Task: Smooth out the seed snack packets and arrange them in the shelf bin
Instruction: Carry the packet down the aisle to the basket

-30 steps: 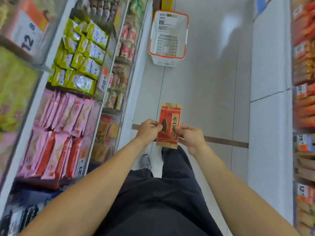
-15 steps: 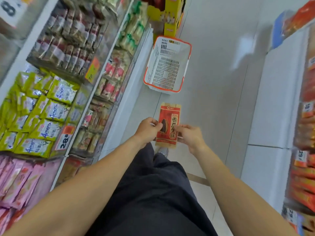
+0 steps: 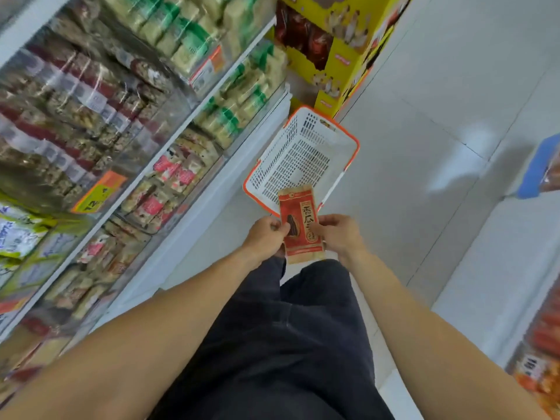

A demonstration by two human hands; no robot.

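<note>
Tiered white snack shelving (image 3: 194, 116) lines the aisle's left edge. A white perforated plastic basket with orange rim (image 3: 353, 140) sits on the floor beside its base. The red paper seed snack packet (image 3: 300, 225) is held mid-air over the basket's near rim, apparently taut for flattening. Left hand (image 3: 262, 236) and right hand (image 3: 341, 234): each grip pinches one long edge.

One head-worn wide-angle view looks steeply down the aisle floor (image 3: 424, 147), shelves (image 3: 121, 131) filling the frame's left.
</note>
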